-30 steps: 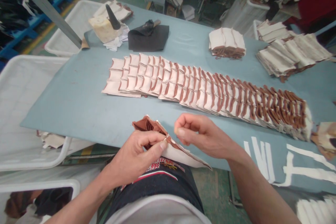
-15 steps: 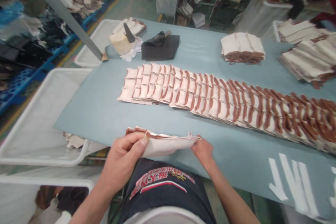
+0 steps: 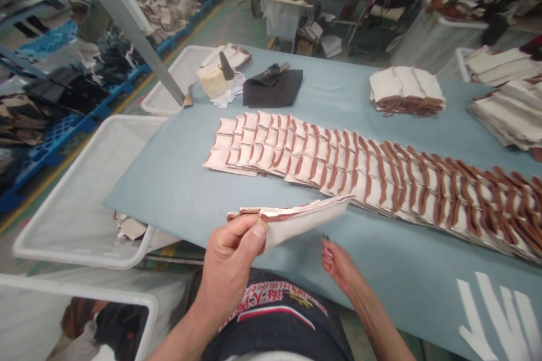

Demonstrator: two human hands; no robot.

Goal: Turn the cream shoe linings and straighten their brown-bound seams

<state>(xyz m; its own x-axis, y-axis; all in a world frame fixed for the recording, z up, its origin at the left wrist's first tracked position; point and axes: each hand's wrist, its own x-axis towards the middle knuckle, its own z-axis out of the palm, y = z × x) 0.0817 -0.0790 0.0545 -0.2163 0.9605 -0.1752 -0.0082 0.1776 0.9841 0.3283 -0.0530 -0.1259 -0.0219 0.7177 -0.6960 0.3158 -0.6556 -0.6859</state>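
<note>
My left hand (image 3: 235, 256) pinches one end of a folded cream fabric piece (image 3: 302, 223) with brown edging, thumb on the near side. The piece is held above the table, its free end reaching to the right. Apart from it, lower and to the right, my right hand (image 3: 336, 262) is closed around a small dark-tipped tool (image 3: 325, 238), mostly hidden by the fingers. Beyond both hands lies a long overlapping row of similar cream and brown pieces (image 3: 305, 152) on the blue-grey table (image 3: 169, 180).
A black cloth (image 3: 275, 89) and a dark cone (image 3: 226, 66) sit at the table's far left. Stacked cream pieces (image 3: 406, 87) stand at the back right. White strips (image 3: 493, 316) lie near right. White bins (image 3: 84, 192) line the left side, beside a metal post (image 3: 135, 34).
My right hand has come away from the fabric piece and moved down. The piece's right end now points up and free, still held by my left hand. The whole view has shifted slightly.
</note>
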